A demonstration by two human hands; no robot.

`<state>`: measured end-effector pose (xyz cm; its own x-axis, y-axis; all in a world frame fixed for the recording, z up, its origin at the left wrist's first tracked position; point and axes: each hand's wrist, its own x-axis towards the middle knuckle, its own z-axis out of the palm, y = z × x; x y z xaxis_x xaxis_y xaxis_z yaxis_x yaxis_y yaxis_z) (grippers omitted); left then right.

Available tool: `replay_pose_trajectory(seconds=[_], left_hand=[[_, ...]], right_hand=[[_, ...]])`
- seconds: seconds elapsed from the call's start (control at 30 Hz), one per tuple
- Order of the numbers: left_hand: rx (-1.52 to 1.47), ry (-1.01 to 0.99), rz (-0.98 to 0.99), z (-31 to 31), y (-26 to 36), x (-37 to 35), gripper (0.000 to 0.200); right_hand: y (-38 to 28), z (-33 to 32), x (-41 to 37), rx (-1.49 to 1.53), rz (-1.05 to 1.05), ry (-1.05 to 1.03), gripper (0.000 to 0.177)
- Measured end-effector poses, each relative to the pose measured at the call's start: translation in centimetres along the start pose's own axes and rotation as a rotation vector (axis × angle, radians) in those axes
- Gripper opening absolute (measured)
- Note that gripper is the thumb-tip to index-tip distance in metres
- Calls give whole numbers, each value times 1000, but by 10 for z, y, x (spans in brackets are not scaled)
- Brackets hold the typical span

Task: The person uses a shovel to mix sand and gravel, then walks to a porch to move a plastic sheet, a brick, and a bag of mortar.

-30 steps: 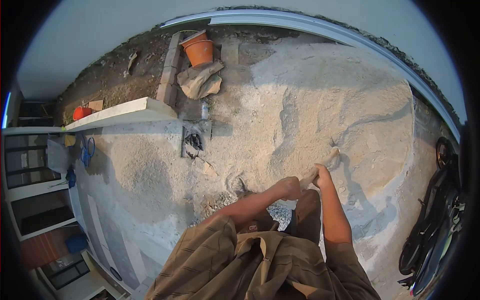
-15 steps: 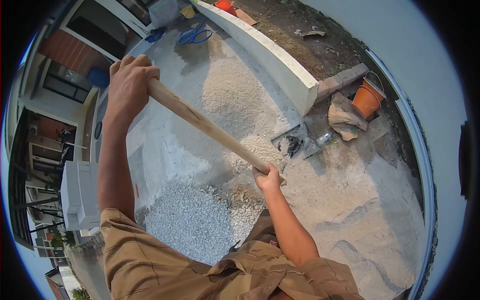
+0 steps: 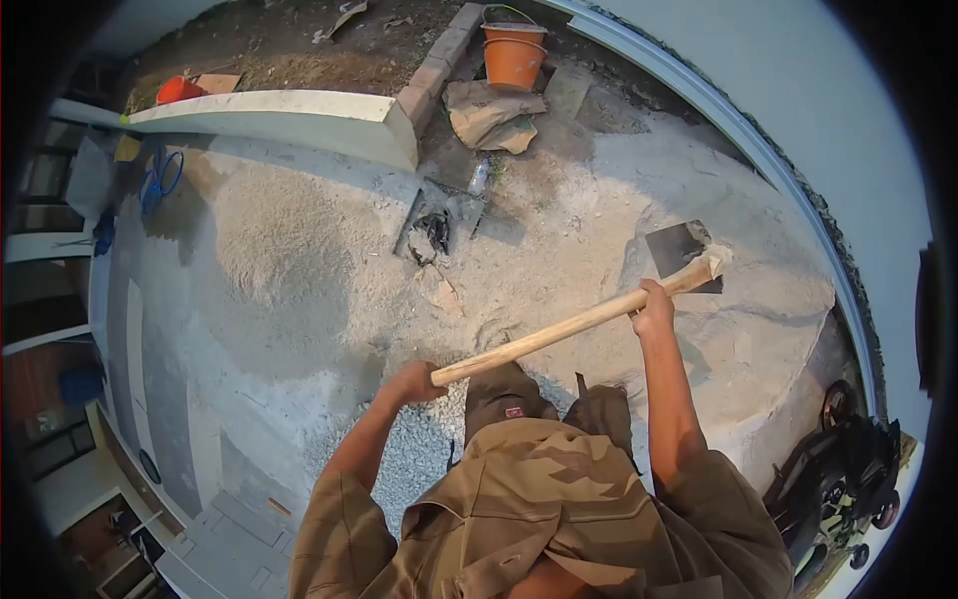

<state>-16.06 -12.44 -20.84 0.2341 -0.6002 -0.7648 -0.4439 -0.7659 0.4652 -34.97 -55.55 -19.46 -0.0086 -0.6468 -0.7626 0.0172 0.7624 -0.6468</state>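
A hoe (image 3: 559, 332) with a pale wooden handle spans the view in front of my body, its dark square blade (image 3: 671, 250) over the sand (image 3: 758, 270) on the right. Wrapped around the rear end of the handle is my left hand (image 3: 414, 382), low and close to my trouser leg. My right hand (image 3: 654, 309) grips the handle farther up, a short way from the blade. Sand partly covers the blade's lower part in this view. Grey gravel (image 3: 414, 449) lies below my left hand, by my legs.
A paler sand heap (image 3: 279, 235) spreads at left, beside a low white wall (image 3: 279, 115). Ahead are a plastic bottle (image 3: 479, 177), a crumpled paper sack (image 3: 494, 113) and stacked orange buckets (image 3: 514, 60). A motorcycle (image 3: 843, 479) stands at lower right.
The view has turned rightward. My left hand has come down from its raised position, and the hoe has swung right, bringing its blade into view over the sand. Both hands still hold the handle.
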Motion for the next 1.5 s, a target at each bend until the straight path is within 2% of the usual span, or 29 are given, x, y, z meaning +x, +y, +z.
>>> replay_pose_trajectory(seconds=[0.03,0.07,0.1,0.17,0.23,0.3,0.37,0.43,0.53,0.6,0.63,0.67,0.7,0.73,0.77,0.83,0.93,1.0,1.07,1.13,1.2,1.23,1.27,1.3,1.33,1.37,1.43,1.47,1.5], left_hand=[[-126,-25,209,47,29,59,40],[-178,-38,408,34,118,69,40],[-65,-119,415,41,181,95,43],[-21,-71,699,44,314,121,43],[-60,-34,914,35,453,120,43],[-45,-7,1009,42,576,123,43],[29,-49,992,71,666,142,47],[106,-96,878,123,702,166,47],[209,-144,690,205,682,219,48],[281,-208,555,247,608,241,50],[318,-270,512,272,558,255,51],[335,-276,356,277,520,239,52],[406,-323,267,282,494,222,52],[496,-366,321,286,478,208,51],[563,-419,266,279,488,182,49],[554,-437,188,290,483,156,49],[554,-356,162,305,493,165,48],[492,-378,152,303,520,158,46],[417,-444,104,284,549,136,40],[334,-530,18,238,573,105,33],[377,-526,77,182,562,76,30],[555,-596,334,160,529,81,30],[716,-611,609,139,495,84,30],[605,-548,468,108,473,68,30],[475,-472,320,75,452,41,30],[330,-390,172,43,424,15,30],[243,-339,183,-11,354,-33,30],[205,-327,205,-29,319,-51,31],[177,-260,226,-44,280,-69,31]], right_hand=[[-53,-40,3,45,-227,29,42],[-110,-72,-15,41,-432,31,46],[-163,-94,-38,104,-621,80,42],[-242,-148,-61,-12,-911,141,57],[-273,-177,-75,-135,-1003,247,66],[-274,-199,-67,-106,-974,274,73],[-273,-225,-45,-83,-961,362,80],[-262,-270,-4,-117,-901,450,84],[-207,-321,72,-123,-707,468,85],[-100,-336,137,-137,-552,456,83],[-52,-327,134,-98,-351,400,83],[8,-324,142,-116,-270,330,86],[58,-323,148,-198,-164,276,72],[107,-323,154,-287,-62,212,61],[128,-332,145,99,312,-97,41],[126,-342,116,175,472,-265,36],[132,-350,128,96,379,-223,37],[83,-369,109,158,412,-249,37],[63,-381,106,209,506,-332,37],[35,-364,73,365,471,-348,40],[24,-337,65,420,486,-363,43],[25,-325,67,404,525,-363,46],[11,-299,51,335,543,-251,47],[25,-283,64,311,487,-220,52],[43,-273,91,390,554,-175,53],[33,-251,78,467,562,-104,53],[61,-238,118,390,487,-290,50],[71,-226,137,371,483,-35,46],[75,-209,141,318,402,19,41]])
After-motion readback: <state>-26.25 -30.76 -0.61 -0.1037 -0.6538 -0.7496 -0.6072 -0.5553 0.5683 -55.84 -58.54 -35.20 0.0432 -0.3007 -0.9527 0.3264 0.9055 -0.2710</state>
